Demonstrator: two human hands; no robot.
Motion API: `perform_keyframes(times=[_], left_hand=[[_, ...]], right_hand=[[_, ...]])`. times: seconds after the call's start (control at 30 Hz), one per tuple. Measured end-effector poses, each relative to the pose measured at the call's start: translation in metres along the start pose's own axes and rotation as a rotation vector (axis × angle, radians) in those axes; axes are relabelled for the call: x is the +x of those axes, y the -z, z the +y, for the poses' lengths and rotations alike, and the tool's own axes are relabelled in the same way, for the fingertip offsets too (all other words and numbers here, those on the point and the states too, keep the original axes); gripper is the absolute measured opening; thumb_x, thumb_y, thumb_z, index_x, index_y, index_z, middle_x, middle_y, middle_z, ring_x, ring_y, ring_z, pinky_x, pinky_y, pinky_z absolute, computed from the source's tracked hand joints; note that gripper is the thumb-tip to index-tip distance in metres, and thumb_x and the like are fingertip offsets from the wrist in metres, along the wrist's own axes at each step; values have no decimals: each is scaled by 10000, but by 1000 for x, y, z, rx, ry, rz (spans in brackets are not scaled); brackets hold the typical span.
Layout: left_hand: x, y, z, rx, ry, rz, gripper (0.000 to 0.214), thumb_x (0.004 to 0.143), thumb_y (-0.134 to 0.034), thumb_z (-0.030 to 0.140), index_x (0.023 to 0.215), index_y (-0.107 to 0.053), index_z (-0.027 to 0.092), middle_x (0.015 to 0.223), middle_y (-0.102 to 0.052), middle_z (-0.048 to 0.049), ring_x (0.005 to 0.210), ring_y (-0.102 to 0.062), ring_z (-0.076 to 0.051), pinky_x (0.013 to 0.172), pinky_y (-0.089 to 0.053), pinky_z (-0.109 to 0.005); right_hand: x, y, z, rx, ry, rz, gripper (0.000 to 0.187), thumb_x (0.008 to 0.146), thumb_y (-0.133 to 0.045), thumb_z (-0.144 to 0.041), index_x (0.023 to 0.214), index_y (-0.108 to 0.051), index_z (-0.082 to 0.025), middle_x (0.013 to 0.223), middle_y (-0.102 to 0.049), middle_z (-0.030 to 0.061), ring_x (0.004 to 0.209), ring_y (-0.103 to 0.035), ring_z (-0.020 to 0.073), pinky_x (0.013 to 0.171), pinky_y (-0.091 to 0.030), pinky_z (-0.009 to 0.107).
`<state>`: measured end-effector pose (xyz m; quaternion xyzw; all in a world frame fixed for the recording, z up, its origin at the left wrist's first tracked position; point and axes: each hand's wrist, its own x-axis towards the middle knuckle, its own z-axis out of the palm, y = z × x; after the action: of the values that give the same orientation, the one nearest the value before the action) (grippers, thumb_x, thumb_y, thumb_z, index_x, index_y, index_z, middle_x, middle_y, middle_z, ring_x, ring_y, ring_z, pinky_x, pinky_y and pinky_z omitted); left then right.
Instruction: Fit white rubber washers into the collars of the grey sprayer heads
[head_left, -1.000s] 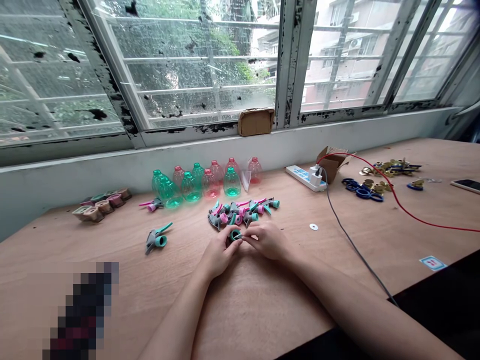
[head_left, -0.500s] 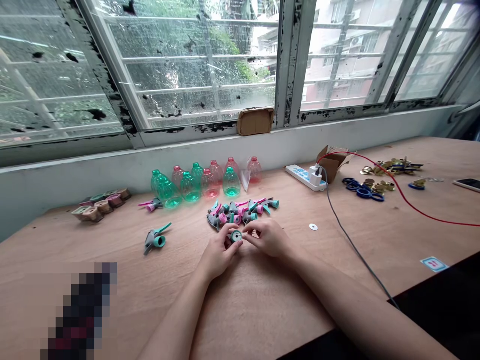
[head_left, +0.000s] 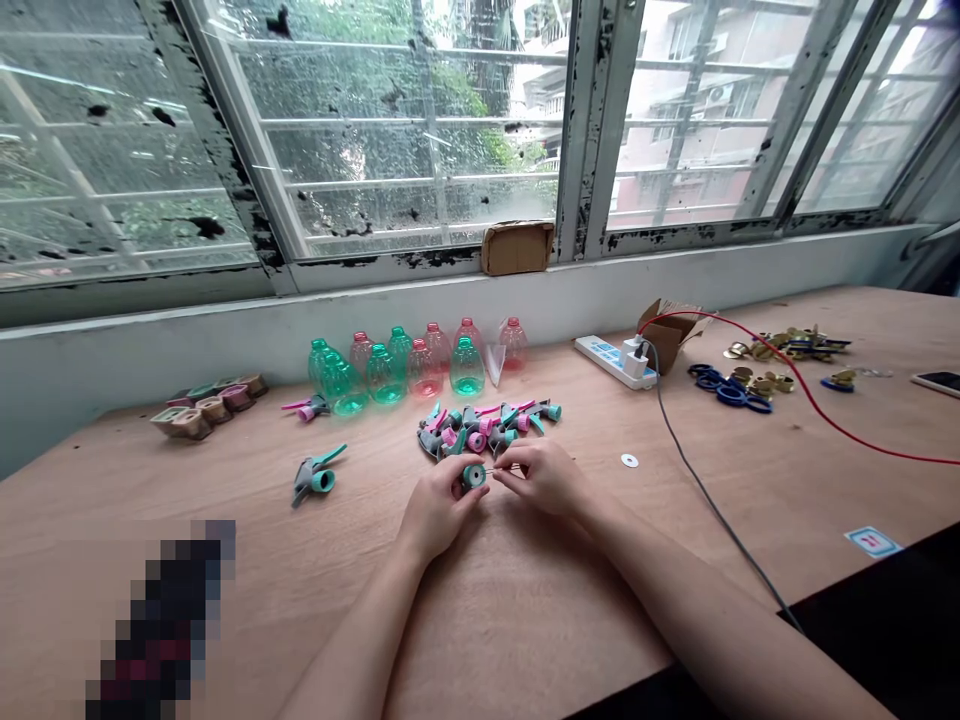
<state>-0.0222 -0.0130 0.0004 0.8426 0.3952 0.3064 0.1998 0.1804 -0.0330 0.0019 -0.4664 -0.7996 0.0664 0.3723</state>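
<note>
In the head view, my left hand (head_left: 444,502) is closed around a spray trigger head with a teal collar (head_left: 474,476), its round mouth turned towards me. A pale disc with a dark centre shows inside that collar. Just to the right, my right hand (head_left: 546,478) pinches a thin, pale rod-like piece (head_left: 491,471) whose tip is close to the collar; I cannot tell whether they touch. Beyond both hands lies a heap of grey, pink and teal spray trigger heads (head_left: 478,440). One more teal-collared trigger head (head_left: 315,477) lies to the left, and a white washer (head_left: 629,461) to the right.
Green and red clear bottles (head_left: 386,380) stand by the wall. At left are small blocks (head_left: 217,405) in several colours. Right of them come a power strip (head_left: 611,362), an open carton (head_left: 664,335), blue rings (head_left: 731,390), gold parts (head_left: 799,343), a grey cable (head_left: 712,513) and a printed card (head_left: 872,542).
My right hand has drawn slightly away from the collar, and the thin rod now shows between the hands. My left hand keeps its hold on the trigger head. The whole view has shifted slightly.
</note>
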Motion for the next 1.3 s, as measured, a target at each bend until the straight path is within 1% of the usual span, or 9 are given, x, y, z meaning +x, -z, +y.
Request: perform_keyframes(times=[0.17,0.37,0.53,0.73,0.87,0.97,1.07,1.13,1.3], left_hand=[[1,9,5,353,-114,13,305,883,-551,263,1175,-629,302,1169,-651,-12,944,-603,-191,774,-476,-296],[4,11,7,607,-309,-142,299,868,-521,129,1064,-688,281,1104,-676,-22,983,-574,-228,850,-468,-372],[4,14,-1,452,-125,-102,406,836,-520,125,1194,-626,286,1208,-630,-22,986,-622,-195,803,-494,-279],[4,22,-8,282,-4,-10,345,835,-553,231,1171,-620,267,1151,-661,-23,790,-650,-167,747,-499,-276],[5,24,-9,300,23,29,329,821,-586,239,1142,-635,292,1111,-681,-4,809,-645,-177,724,-487,-274],[6,31,-11,305,86,193,319,827,-596,288,1144,-638,282,1030,-698,-11,810,-638,-186,730,-486,-280],[4,44,-15,341,108,449,343,862,-548,281,1197,-614,251,1099,-669,-44,949,-607,-212,841,-476,-313],[2,56,-20,449,125,544,368,877,-509,246,1233,-600,235,1156,-641,-65,1035,-562,-243,913,-446,-353],[-5,80,-34,722,279,522,436,899,-433,223,1322,-542,217,1204,-619,-84,989,-524,-282,836,-440,-382]], right_hand=[[0,-1,3,33,1,37,81,808,-650,-219,820,-724,-191,766,-709,9,638,-578,111,617,-404,225],[1,1,11,19,-44,14,84,782,-651,-209,790,-732,-190,722,-698,13,612,-570,118,588,-403,227],[0,2,15,30,-85,-141,101,781,-664,-261,813,-742,-205,734,-712,14,628,-592,129,607,-414,234],[0,-13,-12,9,-31,-265,386,774,-681,-367,1142,-666,-250,750,-691,10,706,-619,161,644,-408,238],[4,-32,-27,-137,-78,-249,291,831,-596,-376,1089,-675,-269,856,-720,39,809,-637,210,669,-403,272],[6,-37,-26,-119,-114,-270,239,847,-567,-355,1036,-684,-267,888,-721,36,820,-637,196,671,-405,262],[6,-30,-21,-46,-187,-334,204,812,-606,-338,971,-677,-232,854,-707,31,747,-618,164,626,-400,235],[5,-20,-15,-19,-245,-393,188,782,-636,-328,927,-672,-213,843,-696,29,724,-604,156,597,-388,224],[-10,14,2,-77,-298,-442,142,774,-617,-258,894,-672,-205,850,-682,28,736,-590,154,605,-381,224]])
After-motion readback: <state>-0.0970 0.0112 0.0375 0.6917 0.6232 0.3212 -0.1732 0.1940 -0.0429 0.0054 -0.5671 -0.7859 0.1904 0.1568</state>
